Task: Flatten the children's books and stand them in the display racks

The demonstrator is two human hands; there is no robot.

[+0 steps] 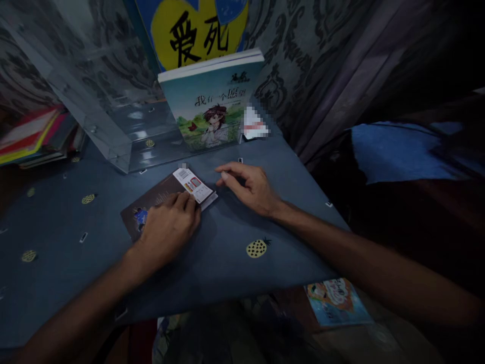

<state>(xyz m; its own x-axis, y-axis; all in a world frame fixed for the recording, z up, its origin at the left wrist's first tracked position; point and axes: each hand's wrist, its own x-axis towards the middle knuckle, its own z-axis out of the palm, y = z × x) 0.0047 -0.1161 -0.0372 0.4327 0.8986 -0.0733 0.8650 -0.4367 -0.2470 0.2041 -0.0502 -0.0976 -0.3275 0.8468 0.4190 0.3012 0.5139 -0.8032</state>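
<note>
A small dark brown book (146,202) lies tilted on the table, with a blue figure on its cover. Along its right end is a white label (193,185) with a barcode and some red print; pale page edges show beside it. My left hand (170,217) rests on the book, fingers bent over its near edge and fingertips at the label. To the right of the book, my right hand (248,187) hovers just above the table with nothing visible in it. Its thumb lies close to the index finger, with a gap between thumb and fingers.
Behind the hands, a clear acrylic stand (117,151) holds a green-blue book (212,106) and a yellow-and-blue one (197,35). Stacked books (38,134) sit at the left. A patterned blue cloth covers the table (231,273). A light blue booklet (337,303) lies below its front edge.
</note>
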